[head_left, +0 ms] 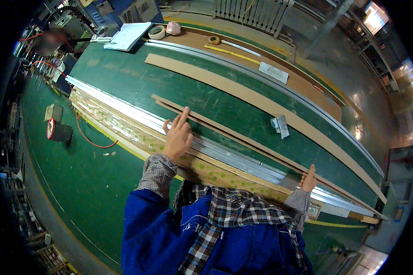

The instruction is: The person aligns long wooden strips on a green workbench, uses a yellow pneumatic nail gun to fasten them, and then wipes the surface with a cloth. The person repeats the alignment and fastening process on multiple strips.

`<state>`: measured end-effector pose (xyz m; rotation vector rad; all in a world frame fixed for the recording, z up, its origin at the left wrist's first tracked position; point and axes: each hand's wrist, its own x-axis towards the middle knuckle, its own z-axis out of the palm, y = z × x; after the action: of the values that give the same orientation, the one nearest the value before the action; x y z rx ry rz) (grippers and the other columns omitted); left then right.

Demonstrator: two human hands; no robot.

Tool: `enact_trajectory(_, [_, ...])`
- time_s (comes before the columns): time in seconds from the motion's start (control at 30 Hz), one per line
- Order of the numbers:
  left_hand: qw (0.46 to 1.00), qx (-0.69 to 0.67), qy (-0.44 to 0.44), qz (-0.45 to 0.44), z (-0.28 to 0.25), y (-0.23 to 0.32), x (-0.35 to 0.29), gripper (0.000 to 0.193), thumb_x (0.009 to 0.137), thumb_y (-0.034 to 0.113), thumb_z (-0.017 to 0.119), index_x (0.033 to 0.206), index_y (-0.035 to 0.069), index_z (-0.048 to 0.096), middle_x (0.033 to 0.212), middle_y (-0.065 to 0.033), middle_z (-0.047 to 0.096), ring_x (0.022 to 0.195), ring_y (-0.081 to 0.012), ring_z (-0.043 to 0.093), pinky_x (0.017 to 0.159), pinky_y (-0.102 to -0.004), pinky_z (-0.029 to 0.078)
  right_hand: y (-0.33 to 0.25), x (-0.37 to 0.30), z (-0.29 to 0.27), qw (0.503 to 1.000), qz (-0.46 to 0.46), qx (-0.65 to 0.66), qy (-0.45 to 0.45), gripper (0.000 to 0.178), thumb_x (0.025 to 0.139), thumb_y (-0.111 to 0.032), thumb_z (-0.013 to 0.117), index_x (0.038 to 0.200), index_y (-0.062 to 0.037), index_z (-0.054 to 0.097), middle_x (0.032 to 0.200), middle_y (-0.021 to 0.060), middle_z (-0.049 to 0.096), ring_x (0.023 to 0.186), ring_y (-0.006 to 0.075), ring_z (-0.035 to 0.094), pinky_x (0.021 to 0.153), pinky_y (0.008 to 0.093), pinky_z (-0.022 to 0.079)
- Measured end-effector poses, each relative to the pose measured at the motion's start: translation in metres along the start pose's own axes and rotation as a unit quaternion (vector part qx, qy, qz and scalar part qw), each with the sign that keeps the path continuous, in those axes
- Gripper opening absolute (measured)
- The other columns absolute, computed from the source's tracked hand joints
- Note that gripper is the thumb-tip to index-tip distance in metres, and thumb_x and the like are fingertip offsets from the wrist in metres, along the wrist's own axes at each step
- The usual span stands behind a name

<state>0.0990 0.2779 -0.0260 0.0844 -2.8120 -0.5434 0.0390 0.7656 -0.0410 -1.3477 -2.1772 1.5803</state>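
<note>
A long, narrow brown cardboard strip [252,145], which looks folded along its length, runs slantwise across the green tabletop. My left hand [178,137] is over its left part, fingers stretched and apart, with a fingertip at the strip. Further right, my right hand [309,180] grips the strip's edge, thumb on top and fingers curled at the near side. Between the strip and my body lie pale metal profiles [124,108]. A wider flat cardboard strip [225,83] lies beyond the narrow one.
Near me is a long plastic-wrapped bundle [110,113]. A crumpled grey scrap [280,126] rests by the wide strip. Behind are papers [129,36], tape rolls [156,32], a yellow measuring tape [232,54] and another metal profile [280,88]. A red hose [87,138] curves at left.
</note>
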Motion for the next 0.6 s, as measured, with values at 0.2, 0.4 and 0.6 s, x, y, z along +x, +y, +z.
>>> enact_trajectory(0.2, [0.994,0.059,0.028,-0.087,-0.008,-0.045,0.012,0.013,0.076,0.016,0.053,0.081,0.006,0.048,0.149,-0.0053,0.023,0.122,-0.0247,0.039,0.101,-0.0502,0.014,-0.002,0.0,0.0,1.0,-0.003,-0.013,0.004,0.058,0.074,-0.059,0.063,0.063,-0.0036,0.053,0.05,0.0012,0.043,0.038,0.0081,0.034,0.032,0.0242,0.026])
enact_trajectory(0.4, [0.992,0.036,0.033,-0.119,-0.012,-0.035,0.019,0.014,0.073,0.017,0.055,0.073,0.005,0.049,0.149,-0.0069,0.024,0.114,-0.0239,0.044,0.099,-0.0486,0.017,-0.004,-0.001,0.0,1.0,0.008,-0.007,0.002,0.06,0.073,-0.062,0.063,0.061,-0.004,0.052,0.05,0.0009,0.042,0.038,0.0088,0.034,0.033,0.0248,0.027])
enact_trajectory(0.6, [1.0,-0.001,0.02,-0.023,0.009,0.013,0.005,0.017,0.067,0.02,0.058,0.071,0.004,0.051,0.149,-0.0118,0.023,0.104,-0.0233,0.049,0.093,-0.0495,0.023,0.0,0.004,0.004,1.0,-0.006,-0.018,0.013,0.063,0.072,-0.064,0.063,0.06,-0.0025,0.053,0.049,0.001,0.042,0.038,0.0091,0.035,0.033,0.0243,0.026])
